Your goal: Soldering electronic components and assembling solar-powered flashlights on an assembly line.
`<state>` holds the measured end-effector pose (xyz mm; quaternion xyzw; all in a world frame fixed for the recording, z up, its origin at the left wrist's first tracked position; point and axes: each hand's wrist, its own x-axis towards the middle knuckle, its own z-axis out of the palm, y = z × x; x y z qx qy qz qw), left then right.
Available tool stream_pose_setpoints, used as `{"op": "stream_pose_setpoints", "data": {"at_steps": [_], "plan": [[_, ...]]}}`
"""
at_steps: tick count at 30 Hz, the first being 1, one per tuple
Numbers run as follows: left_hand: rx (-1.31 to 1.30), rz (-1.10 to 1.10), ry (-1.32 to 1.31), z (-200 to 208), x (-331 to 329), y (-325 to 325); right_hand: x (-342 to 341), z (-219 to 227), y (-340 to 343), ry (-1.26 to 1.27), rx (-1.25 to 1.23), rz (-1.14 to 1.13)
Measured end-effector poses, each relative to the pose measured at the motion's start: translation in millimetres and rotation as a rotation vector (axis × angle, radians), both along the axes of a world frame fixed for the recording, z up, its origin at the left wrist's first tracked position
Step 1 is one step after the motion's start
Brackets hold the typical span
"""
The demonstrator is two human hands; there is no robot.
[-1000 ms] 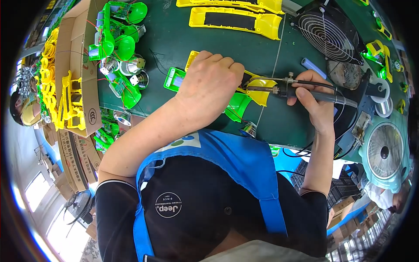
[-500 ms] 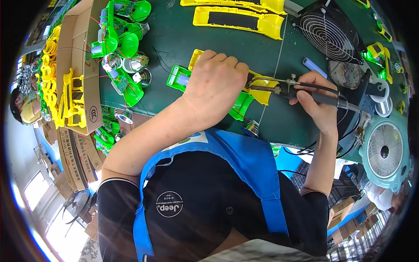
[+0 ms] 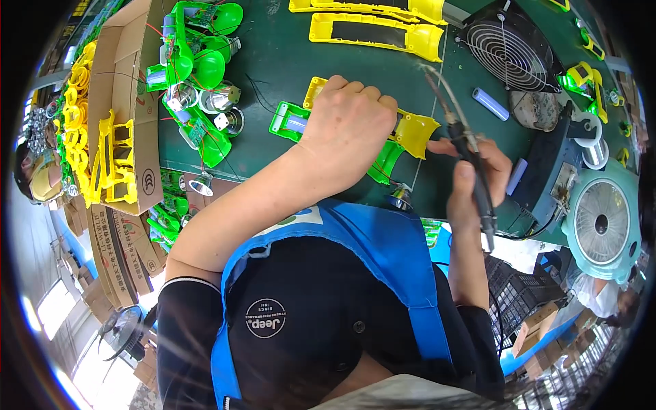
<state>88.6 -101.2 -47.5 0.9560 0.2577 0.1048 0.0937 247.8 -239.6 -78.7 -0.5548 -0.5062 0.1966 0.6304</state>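
Note:
My left hand (image 3: pixel 350 126), curled and knuckles up, grips a yellow plastic shell (image 3: pixel 418 134); its fingertips are hidden beneath. The shell shows on both sides of the hand. Beside it lies a green flashlight housing (image 3: pixel 387 164) with a blue battery (image 3: pixel 296 123) in its left end; a silver reflector cup (image 3: pixel 400 198) sits near its right end. My right hand (image 3: pixel 475 178) is closed around a soldering iron (image 3: pixel 480 195) with a thin feed tube along it. The iron's tip points up and away from me, to the right of the shell and apart from it.
Yellow shells (image 3: pixel 376 34) lie at the back. Wired green housings (image 3: pixel 208 65) are heaped left, beside a cardboard box (image 3: pixel 140 143) with yellow parts. Right are a black fan (image 3: pixel 509 51), loose battery (image 3: pixel 492 104), solder spool (image 3: pixel 596 154) and pale-green fan (image 3: pixel 603 222).
My right hand has pulled the soldering iron away from the shell and swung it from nearly level to steeply upright. My left hand stays on the shell.

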Motion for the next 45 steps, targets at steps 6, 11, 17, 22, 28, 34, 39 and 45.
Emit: {"op": "stream_pose_setpoints", "data": {"at_steps": [6, 11, 17, 22, 28, 34, 39, 45], "plan": [[-0.029, -0.001, 0.012, 2.7, -0.2, -1.1, -10.4, -17.8, 10.8, -0.329, 0.109, -0.055], [0.003, -0.007, 0.03, 2.4, -2.9, -0.8, -12.5, -20.2, 11.0, -0.309, 0.095, -0.07], [-0.036, -0.016, -0.166, 6.5, -18.7, 2.4, -12.3, -19.6, 8.6, -0.156, 0.094, -0.053], [-0.306, 0.415, -0.261, 33.7, -102.1, 9.4, -6.8, -18.0, -1.5, -0.129, 0.093, -0.09], [-0.714, 0.508, -0.652, 14.8, -105.7, 8.3, -7.2, -8.8, 1.5, -0.104, 0.034, -0.146], [-0.245, -0.195, -0.591, 9.3, -104.2, 9.8, -9.0, -0.8, -24.3, 0.396, -0.01, -0.059], [-0.101, -0.359, -0.413, 3.6, -95.5, 10.7, -2.3, 7.9, -22.5, 0.477, -0.174, 0.108], [-0.029, -0.343, -0.26, 11.6, -74.0, 8.9, 17.7, 17.7, -10.0, 0.573, -0.365, 0.156]]}}
